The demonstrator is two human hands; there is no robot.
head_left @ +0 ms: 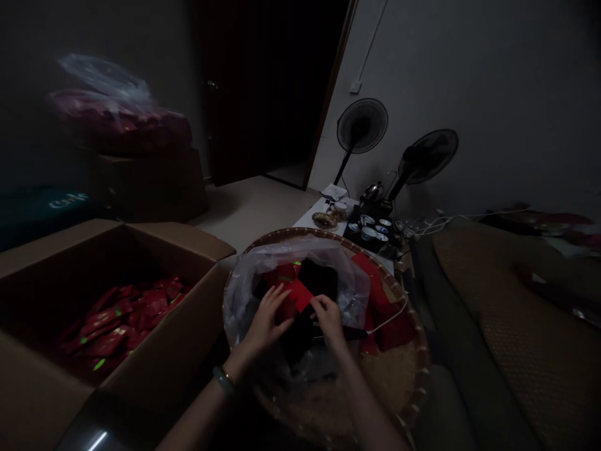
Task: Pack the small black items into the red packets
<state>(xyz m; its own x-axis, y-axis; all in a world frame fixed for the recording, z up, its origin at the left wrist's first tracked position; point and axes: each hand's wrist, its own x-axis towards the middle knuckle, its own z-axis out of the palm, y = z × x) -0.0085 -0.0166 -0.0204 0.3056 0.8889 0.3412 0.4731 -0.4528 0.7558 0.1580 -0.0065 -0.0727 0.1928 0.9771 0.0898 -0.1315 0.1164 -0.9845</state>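
Apparently we are partway through: red packets [113, 326] lie heaped in the open box [200, 322] on our left, and loose red pieces [392, 326] lie on the right of the round basket [425, 369], though how many remain we cannot tell. Over the plastic bag [357, 288] in that basket, our right hand [329, 318] pinches a corner of one bright red piece [300, 295], while our left hand [268, 318] spreads its fingers at the opposite edge. White lettering [69, 200] on something teal at far left is too blurred for us to read.
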